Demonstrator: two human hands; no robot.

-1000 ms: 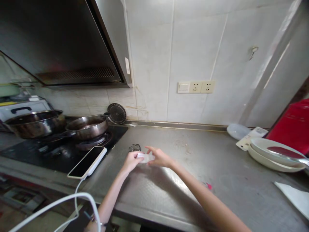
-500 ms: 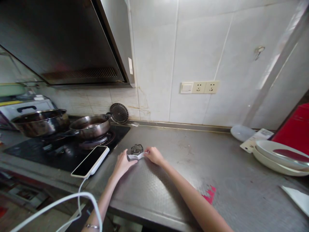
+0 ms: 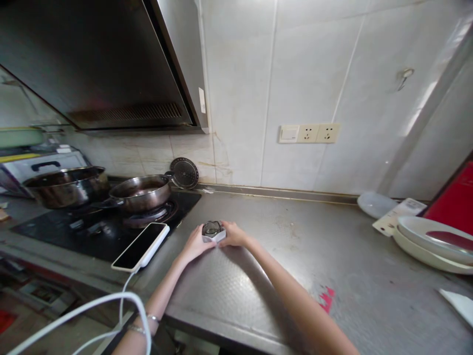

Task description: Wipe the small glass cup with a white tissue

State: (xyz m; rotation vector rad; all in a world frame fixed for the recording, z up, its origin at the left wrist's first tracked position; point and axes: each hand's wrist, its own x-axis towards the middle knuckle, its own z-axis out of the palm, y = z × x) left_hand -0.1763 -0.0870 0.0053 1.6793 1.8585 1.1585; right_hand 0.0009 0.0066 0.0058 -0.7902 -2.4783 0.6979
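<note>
On the steel countertop (image 3: 281,276) stands a small, faceted, clear glass container (image 3: 212,228), its exact kind hard to tell. A white strip (image 3: 214,237), like paper or tape, lies bent around its near side. My left hand (image 3: 195,242) closes on the strip from the left, thumb along the front. From the right, my right hand (image 3: 232,233) presses the strip's other end against the glass, its fingers curled. The far side of the container is partly hidden by my fingers.
Left of my hands a phone (image 3: 140,246) with a white cable (image 3: 121,305) leans by the gas stove (image 3: 92,231). Two metal pans (image 3: 144,192) stand on it, under a range hood (image 3: 111,59). Dishes (image 3: 436,241) and a card (image 3: 399,217) lie at the right.
The white strip, earlier stretched in front of the glass container, now bends around its near side. Both hands have moved up against the container; the view has shifted slightly.
</note>
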